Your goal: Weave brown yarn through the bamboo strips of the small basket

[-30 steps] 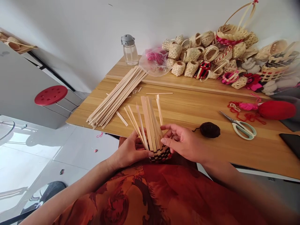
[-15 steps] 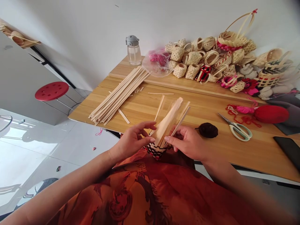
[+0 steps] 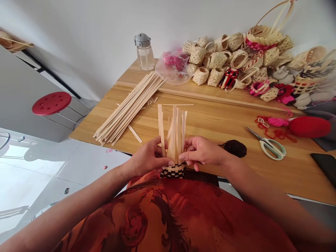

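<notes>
Head view: a wooden table (image 3: 215,120) spans the middle and right of the frame. A pile of small baskets (image 3: 216,60) (mostly pale, a few with red, pink or black) fills the upper right. Left of centre, a bundle of strips (image 3: 128,110) lies slantwise on the table, and a red stool (image 3: 51,103) stands at the left. At lower centre, near the table's front edge, is a part-woven basket (image 3: 172,171), its base checked black and pale, with uprights (image 3: 174,133) rising from it. Left hand (image 3: 148,156) grasps uprights on its left side, thumb across the front just above the weave; right hand (image 3: 201,150) pinches uprights on the other side. Upper centre holds a bottle (image 3: 145,52). Toward the right edge lie red yarn (image 3: 310,126), then scissors (image 3: 269,145), open-bladed or not I cannot tell, and black yarn (image 3: 236,148) just beyond the right forearm.
</notes>
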